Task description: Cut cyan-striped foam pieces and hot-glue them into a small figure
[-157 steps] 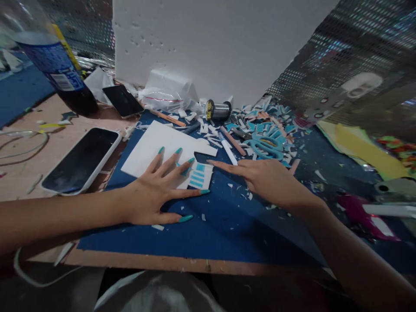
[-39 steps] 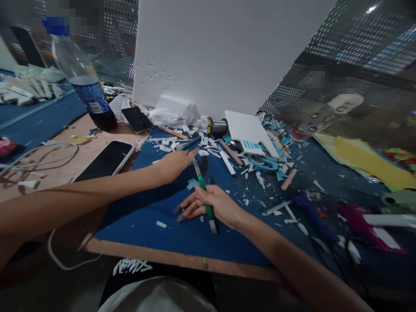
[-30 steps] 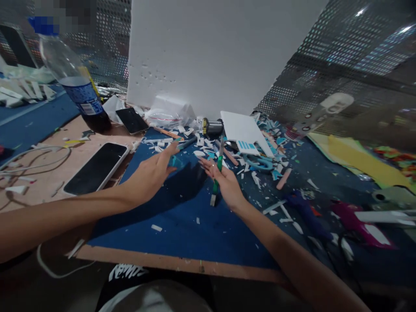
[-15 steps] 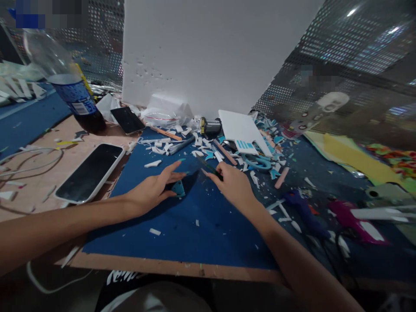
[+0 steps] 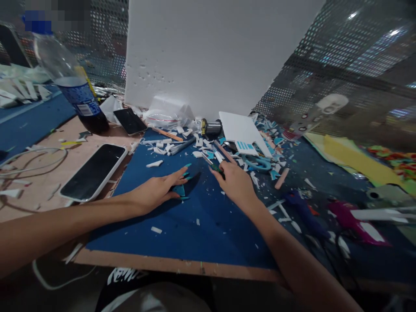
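Observation:
My left hand (image 5: 156, 190) lies low over the blue mat (image 5: 182, 234), its thumb and fingers closed around a small flat teal piece (image 5: 178, 190). Part of that piece is hidden by the fingers. To the right of it, my right hand (image 5: 236, 182) grips a craft knife (image 5: 212, 164) with a dark green handle. The blade points up and to the left, apart from the teal piece. A few white scraps (image 5: 156, 230) are scattered on the mat near both hands.
White and blue offcuts, a wire spool (image 5: 212, 126) and blue-handled scissors (image 5: 256, 163) lie at the back. A phone (image 5: 94, 172) and a bottle (image 5: 81, 102) stand at left. Two glue guns, one blue (image 5: 307, 212), one magenta (image 5: 354, 223), are at right.
My left fingers have come down over the teal piece, covering more of it. The knife has shifted slightly, and its blade shows more clearly. The view has moved a little.

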Demonstrator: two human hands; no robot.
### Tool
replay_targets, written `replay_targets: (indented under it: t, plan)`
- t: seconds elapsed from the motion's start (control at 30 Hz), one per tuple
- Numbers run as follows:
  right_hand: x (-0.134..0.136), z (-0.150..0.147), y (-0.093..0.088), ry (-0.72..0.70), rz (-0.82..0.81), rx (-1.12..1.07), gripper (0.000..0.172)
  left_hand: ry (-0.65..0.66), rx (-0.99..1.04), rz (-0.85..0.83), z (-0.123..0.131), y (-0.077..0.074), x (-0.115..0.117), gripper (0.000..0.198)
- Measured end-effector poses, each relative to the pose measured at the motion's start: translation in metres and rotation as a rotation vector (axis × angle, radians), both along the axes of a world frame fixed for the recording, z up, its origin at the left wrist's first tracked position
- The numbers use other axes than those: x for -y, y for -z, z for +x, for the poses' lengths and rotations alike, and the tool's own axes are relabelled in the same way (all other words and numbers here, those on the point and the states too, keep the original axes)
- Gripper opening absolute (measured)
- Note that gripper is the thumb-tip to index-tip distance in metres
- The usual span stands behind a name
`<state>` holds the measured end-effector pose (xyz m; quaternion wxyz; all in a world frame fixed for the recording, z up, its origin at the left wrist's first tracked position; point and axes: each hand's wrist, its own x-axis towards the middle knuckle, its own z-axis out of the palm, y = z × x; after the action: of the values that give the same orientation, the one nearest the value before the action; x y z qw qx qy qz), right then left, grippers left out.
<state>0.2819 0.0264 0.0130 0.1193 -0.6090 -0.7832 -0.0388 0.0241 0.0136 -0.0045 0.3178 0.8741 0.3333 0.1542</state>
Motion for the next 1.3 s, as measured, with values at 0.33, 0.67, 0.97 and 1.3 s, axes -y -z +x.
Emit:
replay_targets:
  t: [0.33,0.67,0.97,1.3]
  plan:
    - [-0.001,-0.001,0.007,-0.061,0.129,0.008,0.017,-0.068,-0.013,0.166,-0.003,-0.003,-0.001,0.045]
    - [-0.023,-0.011,-0.030,-0.184,0.253,0.131,0.034,-0.084,-0.009,0.299,-0.002,0.002,-0.013,0.039]
    - [-0.156,-0.028,-0.058,-0.197,-0.066,0.464,0.069,-0.042,-0.018,0.246,0.000,0.002,-0.011,0.045]
    - [-0.176,-0.020,-0.079,-0.162,-0.064,0.265,0.050,0.043,0.071,0.181,-0.007,-0.001,-0.013,0.046]
